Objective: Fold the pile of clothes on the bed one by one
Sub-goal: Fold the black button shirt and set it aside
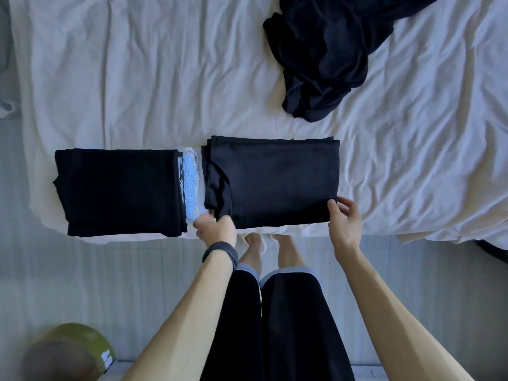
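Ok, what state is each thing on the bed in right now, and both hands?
middle dark garment: folded into a flat rectangle, at the near edge of the bed.
folded stack: folded, black piece on top, light blue one showing beneath.
dark pile: unfolded, crumpled, far right.
left hand: at the garment's near left corner, grip unclear.
right hand: thumb at its near right corner, fingers loosely curled.

A pale grey plank floor [82, 270] is filling the lower half of the view. A blurred, rounded olive-green object [79, 336] is sitting in the lower left corner. The person is wearing dark shorts with light blue hems [275, 325] and a dark wristband [220, 250], with feet [254, 240] showing below.
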Available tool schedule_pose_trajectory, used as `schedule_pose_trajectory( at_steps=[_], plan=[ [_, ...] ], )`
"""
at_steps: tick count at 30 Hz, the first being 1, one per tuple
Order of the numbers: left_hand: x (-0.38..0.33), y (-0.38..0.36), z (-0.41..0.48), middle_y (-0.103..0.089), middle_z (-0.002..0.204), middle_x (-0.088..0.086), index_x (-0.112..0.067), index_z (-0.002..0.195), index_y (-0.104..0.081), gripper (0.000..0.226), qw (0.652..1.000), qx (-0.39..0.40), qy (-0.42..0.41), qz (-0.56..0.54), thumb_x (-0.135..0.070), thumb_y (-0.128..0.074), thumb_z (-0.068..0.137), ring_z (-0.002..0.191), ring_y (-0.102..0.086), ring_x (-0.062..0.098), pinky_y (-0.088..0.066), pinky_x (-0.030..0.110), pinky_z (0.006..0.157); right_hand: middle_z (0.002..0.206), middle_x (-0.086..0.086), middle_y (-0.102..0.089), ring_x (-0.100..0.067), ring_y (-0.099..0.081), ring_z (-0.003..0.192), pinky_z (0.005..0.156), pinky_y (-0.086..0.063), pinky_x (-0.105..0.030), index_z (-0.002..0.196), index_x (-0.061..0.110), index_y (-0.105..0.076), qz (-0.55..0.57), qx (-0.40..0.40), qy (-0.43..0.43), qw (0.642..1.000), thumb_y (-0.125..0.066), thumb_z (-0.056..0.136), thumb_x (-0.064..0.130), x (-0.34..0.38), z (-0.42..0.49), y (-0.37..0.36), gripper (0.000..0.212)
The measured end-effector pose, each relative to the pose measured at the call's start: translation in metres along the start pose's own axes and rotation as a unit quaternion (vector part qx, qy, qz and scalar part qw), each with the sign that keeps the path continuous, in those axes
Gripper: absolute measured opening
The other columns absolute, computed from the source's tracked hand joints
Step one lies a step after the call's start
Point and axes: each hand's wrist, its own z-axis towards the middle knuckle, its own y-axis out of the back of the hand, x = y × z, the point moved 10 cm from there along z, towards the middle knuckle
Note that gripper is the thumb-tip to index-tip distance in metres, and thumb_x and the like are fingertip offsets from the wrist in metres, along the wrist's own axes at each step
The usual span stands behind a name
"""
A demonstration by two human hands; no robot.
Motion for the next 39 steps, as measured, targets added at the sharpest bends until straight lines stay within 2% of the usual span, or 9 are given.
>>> schedule_pose_trajectory(
  at_steps=[3,6,10,14,18,27,30,35,39],
  plan=[
    [-0.055,-0.012,-0.047,-0.043,0.134,0.013,-0.005,0.127,-0.049,0.051,0.96,-0.013,-0.26,0.106,0.001,-0.064,0.079,0.117,-0.044,0.028,-0.03,0.021,0.092,0.136,0.009,-0.052,-0.008,-0.058,0.114,0.091,-0.046,-0.028,0.135,0.03,-0.052,-0.036,-0.009,0.09,0.995,-0.063,0.096,0.036,0.035,0.001,0.004,0.041],
    [-0.114,-0.065,-0.07,-0.041,0.146,0.013,-0.01,0.137,-0.049,0.062,0.796,0.016,-0.53,0.292,-0.005,-0.066,0.078,0.134,-0.042,0.028,-0.037,0.034,0.107,0.144,0.01,-0.043,-0.005,-0.052,0.12,0.096,-0.044,-0.03,0.146,0.036,-0.041,-0.107,0.01,0.174,0.979,-0.058,0.099,0.037,0.076,0.011,-0.009,0.051],
    [-0.159,-0.121,-0.026,-0.033,0.158,0.008,-0.015,0.154,-0.027,0.069,0.616,0.037,-0.55,0.563,-0.012,-0.055,0.09,0.15,-0.022,0.027,-0.019,0.053,0.119,0.157,0.006,-0.038,-0.012,-0.044,0.136,0.103,-0.033,-0.024,0.157,0.038,-0.026,-0.192,0.084,0.232,0.95,-0.05,0.104,0.036,0.116,0.038,-0.04,0.058],
    [-0.176,-0.131,-0.008,-0.058,0.122,0.01,-0.012,0.131,-0.053,0.032,0.519,0.096,-0.559,0.639,-0.019,-0.046,0.101,0.115,-0.053,0.032,-0.042,0.045,0.098,0.142,-0.003,-0.05,-0.019,-0.052,0.125,0.094,-0.034,-0.023,0.145,0.027,-0.046,-0.242,0.084,0.244,0.935,-0.044,0.106,0.035,0.128,0.062,-0.054,0.04],
    [-0.178,-0.119,0.005,-0.055,0.124,0.009,-0.012,0.125,-0.058,0.029,0.507,0.084,-0.56,0.649,-0.023,-0.044,0.103,0.115,-0.052,0.031,-0.042,0.042,0.095,0.126,-0.005,-0.054,-0.021,-0.056,0.108,0.088,-0.035,-0.025,0.132,0.026,-0.055,-0.281,0.079,0.258,0.921,-0.045,0.106,0.039,0.13,0.075,-0.058,0.031],
    [-0.178,-0.124,0.014,-0.061,0.112,0.01,-0.01,0.12,-0.052,0.035,0.5,0.043,-0.505,0.702,-0.002,-0.045,0.087,0.106,-0.058,0.03,-0.035,0.036,0.083,0.117,-0.006,-0.048,-0.028,-0.054,0.114,0.089,-0.033,-0.024,0.133,0.027,-0.058,-0.344,0.091,0.239,0.903,-0.041,0.106,0.042,0.133,0.089,-0.066,0.034],
    [-0.186,-0.128,0.012,-0.066,0.105,0.008,-0.009,0.113,-0.053,0.029,0.495,0.04,-0.502,0.708,-0.004,-0.045,0.085,0.099,-0.058,0.029,-0.035,0.038,0.087,0.112,-0.003,-0.046,-0.03,-0.057,0.108,0.084,-0.035,-0.028,0.129,0.028,-0.059,-0.363,0.072,0.231,0.9,-0.038,0.106,0.045,0.135,0.097,-0.066,0.035],
    [-0.194,-0.125,-0.002,-0.056,0.117,0.01,-0.009,0.121,-0.051,0.042,0.521,0.011,-0.536,0.665,-0.006,-0.048,0.079,0.111,-0.05,0.031,-0.031,0.048,0.105,0.134,-0.002,-0.047,-0.024,-0.049,0.12,0.092,-0.039,-0.032,0.136,0.033,-0.054,-0.319,-0.005,0.287,0.903,-0.048,0.101,0.043,0.145,0.071,-0.06,0.037],
    [-0.177,-0.131,-0.031,-0.046,0.146,0.013,-0.013,0.142,-0.046,0.054,0.527,0.043,-0.641,0.556,-0.027,-0.048,0.09,0.138,-0.038,0.035,-0.025,0.058,0.115,0.154,-0.007,-0.043,-0.031,-0.042,0.138,0.108,-0.039,-0.046,0.142,0.024,-0.055,-0.343,-0.087,0.466,0.811,-0.055,0.099,0.038,0.149,0.017,-0.061,0.045]
  ],
)
